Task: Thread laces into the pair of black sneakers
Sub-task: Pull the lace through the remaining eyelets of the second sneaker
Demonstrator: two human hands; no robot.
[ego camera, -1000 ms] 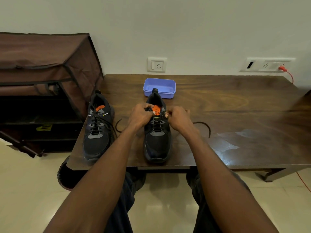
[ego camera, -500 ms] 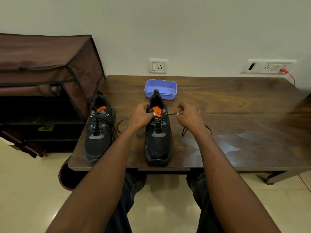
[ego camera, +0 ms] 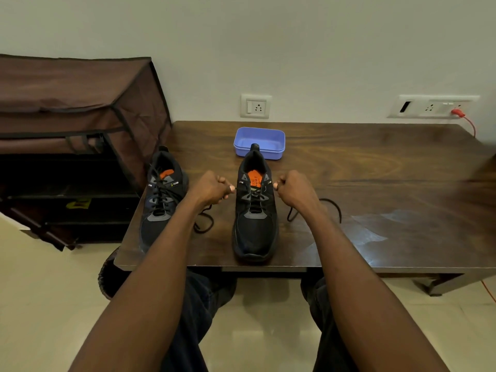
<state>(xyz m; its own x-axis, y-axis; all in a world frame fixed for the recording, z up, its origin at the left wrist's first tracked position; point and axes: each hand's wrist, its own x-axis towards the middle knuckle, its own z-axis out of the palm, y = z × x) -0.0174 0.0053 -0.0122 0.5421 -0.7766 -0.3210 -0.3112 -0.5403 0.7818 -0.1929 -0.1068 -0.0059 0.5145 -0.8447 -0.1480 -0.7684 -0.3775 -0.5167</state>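
Since a moment ago, both hands are moving apart from the shoe's tongue, drawing the lace outward. From the head camera, the left hand [ego camera: 212,189] and right hand [ego camera: 294,189] are each pinching one end of the lace [ego camera: 253,196], likely to tighten the crossings evenly. The sneaker being laced [ego camera: 255,210] is sitting between them on the wooden table [ego camera: 375,167], toe toward the person. The other sneaker [ego camera: 162,200], apparently laced, is standing to its left.

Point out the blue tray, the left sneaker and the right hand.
blue tray [ego camera: 279,135], head view, right rim.
left sneaker [ego camera: 154,229], head view, toe.
right hand [ego camera: 295,191], head view, back of hand.
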